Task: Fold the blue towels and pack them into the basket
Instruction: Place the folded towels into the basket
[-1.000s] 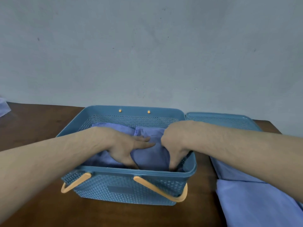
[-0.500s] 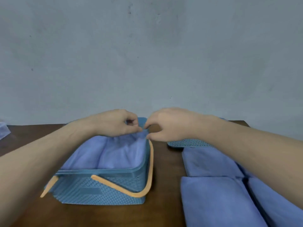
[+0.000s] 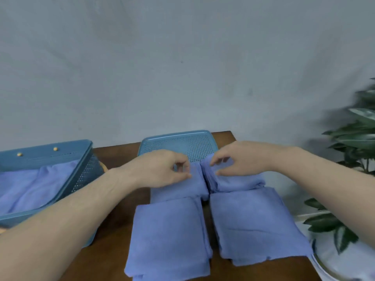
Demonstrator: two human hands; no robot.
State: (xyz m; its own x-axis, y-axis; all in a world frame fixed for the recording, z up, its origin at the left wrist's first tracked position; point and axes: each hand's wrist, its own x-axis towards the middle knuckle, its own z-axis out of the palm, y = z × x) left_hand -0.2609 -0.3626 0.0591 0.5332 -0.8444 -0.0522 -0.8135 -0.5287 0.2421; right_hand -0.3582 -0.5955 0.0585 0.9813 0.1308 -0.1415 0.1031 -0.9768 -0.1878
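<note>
Four folded blue towels sit in a 2x2 block on the brown table: near-left towel (image 3: 170, 238) & near-right towel (image 3: 257, 224) lie flat, far-left towel (image 3: 180, 190) and far-right towel (image 3: 237, 182) just behind them, the far-right one a bit bunched up. Blue perforated basket (image 3: 85, 171) w/ orange handles is off to the left, already has blue towel (image 3: 34, 185) in it.
</note>
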